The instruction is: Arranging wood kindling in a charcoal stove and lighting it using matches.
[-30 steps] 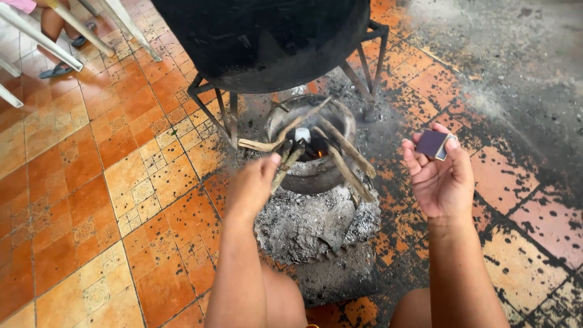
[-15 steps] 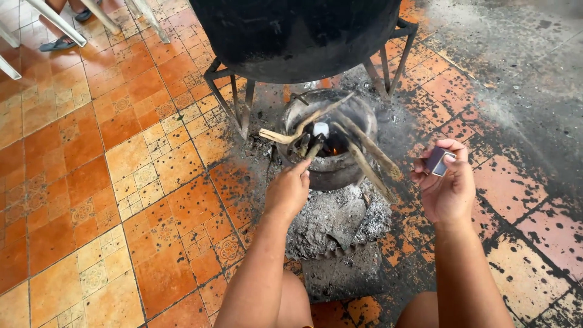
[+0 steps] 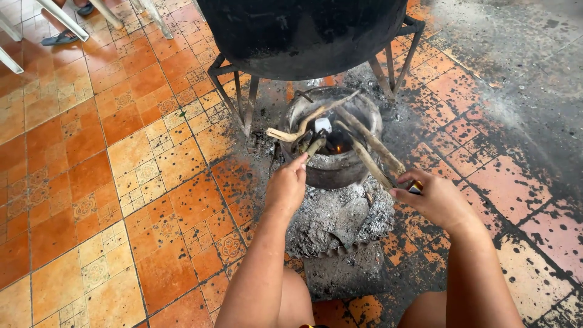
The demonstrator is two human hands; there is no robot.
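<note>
A round blackened fire pot (image 3: 337,169) stands on the tiled floor with several thin sticks (image 3: 368,148) poking out of it. A small orange glow (image 3: 337,147) shows inside, beside a white lump (image 3: 323,124). My left hand (image 3: 286,186) reaches to the pot's near rim, its fingertips pinched on the end of a short stick (image 3: 312,147). My right hand (image 3: 438,199) hovers palm down just right of the pot, closed over a small dark matchbox (image 3: 416,186) that is mostly hidden.
A large black cauldron (image 3: 303,33) rests on a metal stand (image 3: 249,108) directly above and behind the fire pot. Grey ash (image 3: 340,214) is heaped in front of the pot. White chair legs (image 3: 64,18) and a sandalled foot (image 3: 61,37) sit at the upper left on orange tiles.
My right hand has turned palm down and dropped toward the pot's right side, hiding most of the matchbox. My left hand stays at the sticks. The view has shifted closer.
</note>
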